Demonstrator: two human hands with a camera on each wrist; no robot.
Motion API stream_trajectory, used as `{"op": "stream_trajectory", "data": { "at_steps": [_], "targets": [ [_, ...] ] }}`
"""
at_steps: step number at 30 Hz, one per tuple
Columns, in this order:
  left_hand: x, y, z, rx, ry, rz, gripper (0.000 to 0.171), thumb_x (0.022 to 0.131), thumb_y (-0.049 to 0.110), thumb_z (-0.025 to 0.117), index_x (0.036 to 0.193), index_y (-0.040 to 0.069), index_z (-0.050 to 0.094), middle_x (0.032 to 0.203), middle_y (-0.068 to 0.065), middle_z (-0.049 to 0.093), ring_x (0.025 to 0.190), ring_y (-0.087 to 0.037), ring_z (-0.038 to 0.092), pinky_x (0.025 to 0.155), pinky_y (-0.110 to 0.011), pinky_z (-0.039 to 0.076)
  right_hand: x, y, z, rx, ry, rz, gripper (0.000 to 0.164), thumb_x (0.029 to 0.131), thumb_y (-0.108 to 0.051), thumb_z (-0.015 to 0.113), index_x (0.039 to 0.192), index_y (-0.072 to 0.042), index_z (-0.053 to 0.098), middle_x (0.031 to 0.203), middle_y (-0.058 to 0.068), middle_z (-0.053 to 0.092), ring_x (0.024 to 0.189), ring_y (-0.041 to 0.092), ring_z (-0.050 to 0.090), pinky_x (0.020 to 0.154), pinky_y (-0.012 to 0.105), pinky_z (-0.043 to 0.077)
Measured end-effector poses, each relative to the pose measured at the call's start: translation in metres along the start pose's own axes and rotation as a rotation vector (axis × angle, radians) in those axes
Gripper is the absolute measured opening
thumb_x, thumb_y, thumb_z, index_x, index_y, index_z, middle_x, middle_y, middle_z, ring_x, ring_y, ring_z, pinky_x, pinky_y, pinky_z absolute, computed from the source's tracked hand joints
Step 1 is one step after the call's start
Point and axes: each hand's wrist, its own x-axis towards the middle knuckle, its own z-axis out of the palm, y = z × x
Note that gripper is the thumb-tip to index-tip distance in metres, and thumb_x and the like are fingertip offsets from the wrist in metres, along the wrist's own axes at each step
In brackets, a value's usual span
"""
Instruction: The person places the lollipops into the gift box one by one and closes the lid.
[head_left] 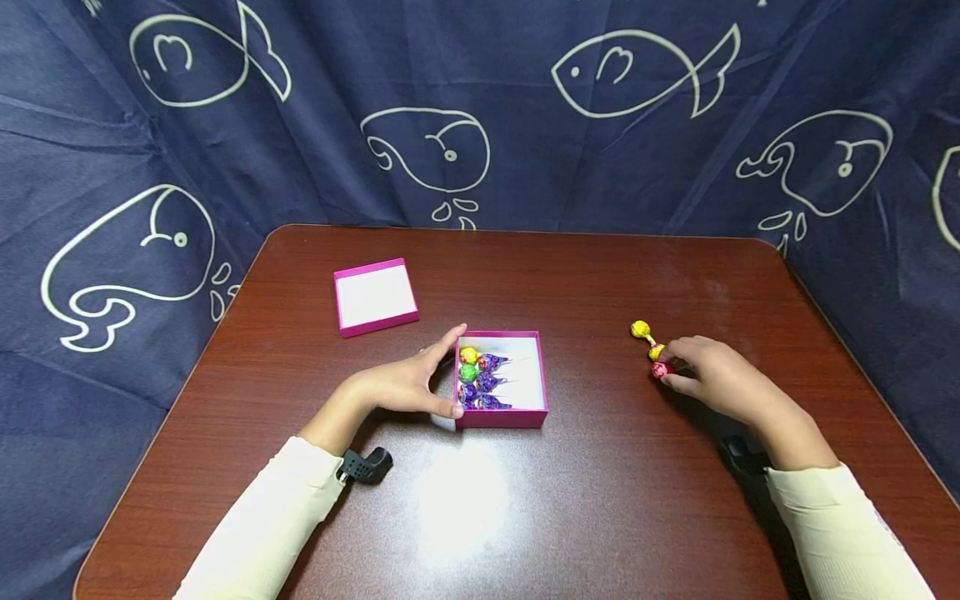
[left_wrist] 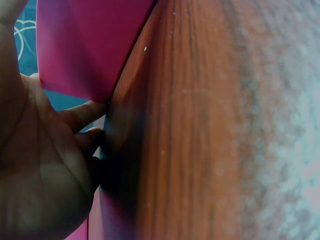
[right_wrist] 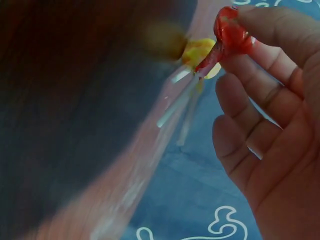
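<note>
In the head view, my left hand (head_left: 405, 383) holds the left side of a pink open box (head_left: 501, 419), thumb at its near corner and a finger at its far corner. Several wrapped lollipops lie inside against the left wall: a yellow one (head_left: 468, 356), a green one (head_left: 468, 372) and purple ones (head_left: 487, 382). Over to the right, my right hand (head_left: 712, 375) pinches a red lollipop (right_wrist: 231, 32) by its head between thumb and fingertip, its white stick pointing away from the palm. Beside it are yellow lollipops (head_left: 640, 329), one partly behind the fingers.
A pink lid (head_left: 375, 296) with a white inside lies upturned at the back left of the brown wooden table (head_left: 600, 500). Behind the table hangs a dark blue cloth (head_left: 525, 167) with fish and whale drawings. Each wrist wears a black strap (head_left: 366, 465).
</note>
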Motion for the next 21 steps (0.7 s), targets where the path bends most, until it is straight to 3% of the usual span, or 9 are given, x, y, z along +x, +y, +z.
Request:
{"op": "stream_trajectory", "data": {
  "at_steps": [5, 12, 21],
  "targets": [
    [0.0, 0.0, 0.0, 0.001, -0.001, -0.005, 0.121, 0.079, 0.046, 0.082, 0.16, 0.021, -0.004, 0.165, -0.009, 0.006, 0.149, -0.023, 0.008, 0.118, -0.046, 0.014, 0.004, -0.005, -0.001, 0.036, 0.009, 0.008, 0.021, 0.077, -0.005, 0.082, 0.091, -0.014, 0.07, 0.089, -0.007, 0.066, 0.081, 0.014, 0.063, 0.072, 0.036, 0.05],
    [-0.001, 0.0, -0.001, -0.011, 0.002, -0.017, 0.121, 0.078, 0.046, 0.082, 0.16, 0.023, -0.004, 0.165, -0.009, 0.006, 0.149, -0.022, 0.008, 0.118, -0.047, 0.014, 0.012, -0.015, -0.002, 0.118, 0.018, 0.002, 0.021, 0.079, -0.005, 0.081, 0.091, -0.018, 0.069, 0.087, -0.014, 0.065, 0.077, 0.012, 0.061, 0.071, 0.021, 0.043],
    [-0.001, 0.0, 0.0, -0.002, 0.003, -0.015, 0.121, 0.078, 0.047, 0.082, 0.16, 0.024, -0.004, 0.165, -0.008, 0.007, 0.149, -0.023, 0.008, 0.118, -0.047, 0.014, 0.023, -0.03, -0.002, 0.166, 0.031, -0.063, 0.022, 0.08, -0.006, 0.081, 0.09, -0.022, 0.069, 0.086, -0.019, 0.063, 0.075, 0.007, 0.058, 0.068, 0.024, 0.045]
  ]
}}
